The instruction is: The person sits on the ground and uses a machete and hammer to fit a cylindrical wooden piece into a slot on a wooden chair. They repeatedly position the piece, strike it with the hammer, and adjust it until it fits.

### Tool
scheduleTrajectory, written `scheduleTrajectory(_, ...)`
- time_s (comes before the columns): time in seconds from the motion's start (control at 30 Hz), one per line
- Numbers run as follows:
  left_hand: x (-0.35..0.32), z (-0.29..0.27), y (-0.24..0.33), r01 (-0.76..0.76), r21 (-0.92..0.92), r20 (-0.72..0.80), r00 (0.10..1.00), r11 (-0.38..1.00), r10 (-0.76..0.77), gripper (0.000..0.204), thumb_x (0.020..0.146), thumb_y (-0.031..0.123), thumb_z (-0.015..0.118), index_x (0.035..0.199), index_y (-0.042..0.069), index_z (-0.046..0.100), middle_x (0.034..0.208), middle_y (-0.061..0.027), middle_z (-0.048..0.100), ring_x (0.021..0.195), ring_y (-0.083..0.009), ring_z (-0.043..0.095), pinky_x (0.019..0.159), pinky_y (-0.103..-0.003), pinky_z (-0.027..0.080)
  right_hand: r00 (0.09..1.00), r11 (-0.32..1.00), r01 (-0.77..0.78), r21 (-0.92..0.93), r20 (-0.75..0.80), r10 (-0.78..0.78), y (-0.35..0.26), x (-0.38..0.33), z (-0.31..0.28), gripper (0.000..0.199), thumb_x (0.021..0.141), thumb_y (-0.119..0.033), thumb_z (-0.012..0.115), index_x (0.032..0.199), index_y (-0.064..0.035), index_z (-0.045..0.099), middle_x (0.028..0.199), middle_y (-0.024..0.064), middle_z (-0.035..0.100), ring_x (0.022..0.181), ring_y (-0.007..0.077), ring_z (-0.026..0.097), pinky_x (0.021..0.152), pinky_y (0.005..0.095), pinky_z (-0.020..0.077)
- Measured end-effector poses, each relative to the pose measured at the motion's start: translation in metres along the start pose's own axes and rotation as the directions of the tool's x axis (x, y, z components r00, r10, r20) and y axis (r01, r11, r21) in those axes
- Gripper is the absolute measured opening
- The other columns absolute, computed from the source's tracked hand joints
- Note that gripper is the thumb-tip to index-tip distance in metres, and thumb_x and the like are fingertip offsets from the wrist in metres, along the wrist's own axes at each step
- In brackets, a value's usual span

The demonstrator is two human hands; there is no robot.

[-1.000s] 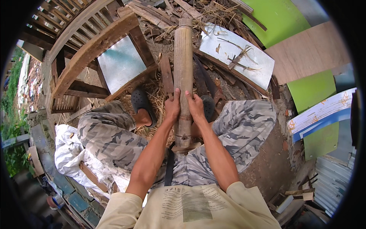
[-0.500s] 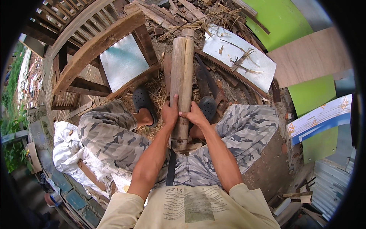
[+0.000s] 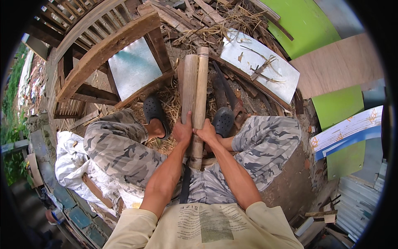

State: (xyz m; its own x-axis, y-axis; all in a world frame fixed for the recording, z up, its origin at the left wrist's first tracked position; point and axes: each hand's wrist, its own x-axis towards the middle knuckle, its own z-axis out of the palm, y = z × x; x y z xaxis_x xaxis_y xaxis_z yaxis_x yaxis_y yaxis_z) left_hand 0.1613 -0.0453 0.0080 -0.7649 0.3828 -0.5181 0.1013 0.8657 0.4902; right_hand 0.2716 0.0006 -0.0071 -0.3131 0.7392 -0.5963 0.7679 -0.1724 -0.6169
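Observation:
Between my knees stand two lengths of bamboo side by side, their far ends pointing away from me. The left one is a wide greyish bamboo piece (image 3: 189, 85); the right one is a narrower, paler bamboo pole (image 3: 202, 89) with a joint near its far end. My left hand (image 3: 182, 130) is closed round the greyish piece, its thumb lying along the top. From the other side, my right hand (image 3: 207, 132) grips the pale pole, its thumb reaching toward the left hand. Their near ends lie close to my lap. The fingers' undersides are hidden.
A handsaw (image 3: 239, 110) lies beside my right black clog (image 3: 223, 121). Ahead on the left is a slatted wooden frame (image 3: 110, 52), with a pale sheet (image 3: 134, 68) beside it. Straw and scrap wood (image 3: 199, 20) lie beyond; green panels (image 3: 300, 31) lean at the right.
The bamboo's far ends have come lower and nearer to me. A gap line between the two lengths now shows more plainly. Both hands keep their grip, shifted slightly toward me.

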Motion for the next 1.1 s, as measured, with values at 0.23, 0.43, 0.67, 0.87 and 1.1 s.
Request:
scheduleTrajectory(0.23, 0.001, -0.003, 0.003, 0.029, 0.023, 0.011, 1.000, 0.999, -0.029, 0.092, 0.085, 0.082, 0.049, 0.123, 0.001, 0.070, 0.111, -0.0283, 0.072, 0.109, -0.0450, 0.067, 0.095, -0.051, 0.050, 0.999, 1.000, -0.029, -0.004, -0.032, 0.029, -0.007, -0.002, 0.005, 0.073, 0.075, -0.025, 0.086, 0.122, 0.0123, 0.046, 0.111, 0.0374, 0.067, 0.108, 0.0491, 0.067, 0.092, 0.0484, 0.0555)
scheduleTrajectory(0.43, 0.026, 0.010, -0.018, -0.028, -0.207, 0.092, 0.995, 0.978, 0.048, 0.091, 0.086, 0.080, 0.053, 0.114, -0.004, 0.073, 0.102, -0.0266, 0.073, 0.102, -0.0408, 0.070, 0.092, -0.047, 0.051, 0.997, 0.992, -0.007, 0.128, 0.079, -0.003, -0.008, 0.005, -0.011, 0.074, 0.076, -0.025, 0.088, 0.127, 0.0111, 0.049, 0.117, 0.0311, 0.067, 0.111, 0.0403, 0.067, 0.094, 0.0434, 0.0539)
scheduleTrajectory(0.67, 0.041, 0.003, 0.002, 0.136, -0.515, 0.402, 0.911, 0.846, 0.098, 0.092, 0.087, 0.075, 0.061, 0.111, -0.014, 0.070, 0.101, -0.0225, 0.072, 0.096, -0.0281, 0.070, 0.087, -0.037, 0.052, 0.935, 0.677, -0.268, 0.685, 0.354, 0.012, -0.003, 0.014, -0.037, 0.060, 0.092, -0.022, 0.077, 0.139, 0.0030, 0.049, 0.129, 0.0140, 0.062, 0.119, 0.0244, 0.060, 0.099, 0.0426, 0.0486)
scheduleTrajectory(0.87, 0.053, -0.002, 0.000, 0.196, -0.494, 0.469, 0.881, 0.847, 0.070, 0.095, 0.088, 0.069, 0.066, 0.130, -0.017, 0.058, 0.119, -0.0257, 0.068, 0.104, -0.0306, 0.069, 0.091, -0.040, 0.054, 0.916, 0.643, -0.321, 0.695, 0.400, 0.026, -0.002, 0.011, -0.030, 0.059, 0.094, -0.024, 0.074, 0.142, -0.0009, 0.048, 0.130, 0.0113, 0.061, 0.122, 0.0230, 0.058, 0.100, 0.0438, 0.0475)
scheduleTrajectory(1.1, 0.046, -0.014, -0.006, 0.325, -0.540, 0.621, 0.777, 0.777, 0.106, 0.084, 0.087, 0.051, 0.077, 0.133, -0.016, 0.053, 0.116, -0.0234, 0.068, 0.102, -0.0309, 0.070, 0.087, -0.042, 0.058, 0.928, 0.640, -0.223, 0.735, 0.361, -0.092, 0.002, 0.018, -0.018, 0.063, 0.092, -0.021, 0.077, 0.142, 0.0043, 0.048, 0.128, 0.0118, 0.063, 0.115, 0.0219, 0.062, 0.099, 0.0364, 0.0482)
